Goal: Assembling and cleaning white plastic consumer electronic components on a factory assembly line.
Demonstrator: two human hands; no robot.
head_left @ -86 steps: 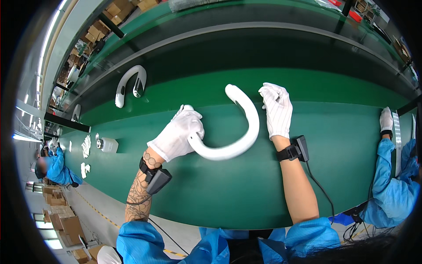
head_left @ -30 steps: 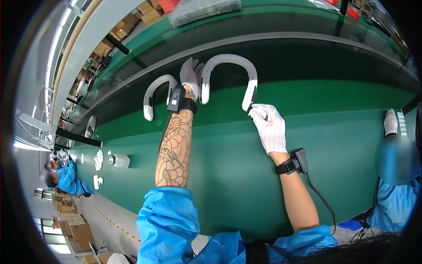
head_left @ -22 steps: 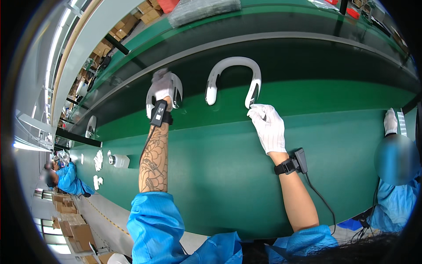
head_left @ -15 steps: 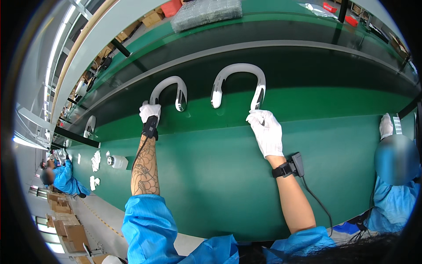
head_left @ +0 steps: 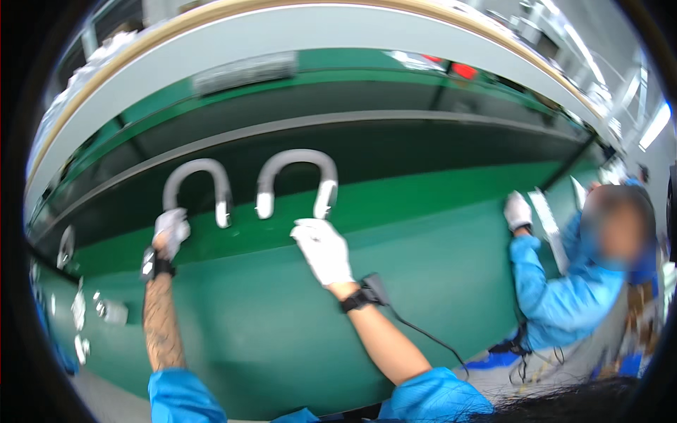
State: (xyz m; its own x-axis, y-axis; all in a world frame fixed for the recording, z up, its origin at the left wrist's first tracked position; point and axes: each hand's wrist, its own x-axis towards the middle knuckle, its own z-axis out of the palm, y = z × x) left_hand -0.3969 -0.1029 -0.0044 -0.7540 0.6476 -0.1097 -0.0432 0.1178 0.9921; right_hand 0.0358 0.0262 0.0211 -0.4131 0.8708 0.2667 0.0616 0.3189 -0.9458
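Two white U-shaped devices, which look like neck fans, lie side by side with their ends toward me. My left hand [head_left: 171, 229], white-gloved and blurred, closes around the near left end of the left neck fan [head_left: 197, 167]. My right hand [head_left: 324, 250], also gloved, is just below the right end of the other neck fan [head_left: 299, 158]. Its fingers point up and left, loosely stretched, with nothing visible in them; the fingertips are close to that end, and whether they touch it is unclear.
A green work surface [head_left: 282, 310] runs across, with a pale shelf [head_left: 331, 32] above its far side. At left are a bottle [head_left: 113, 311], white gloves [head_left: 78, 310] and another pale curved device [head_left: 66, 247]. A co-worker's gloved hand [head_left: 518, 211] rests at right beside a white strip [head_left: 549, 229].
The view has swung right, so both neck fans and my hands appear farther left and lower. My right fingers look straighter. The co-worker at right shows more fully.
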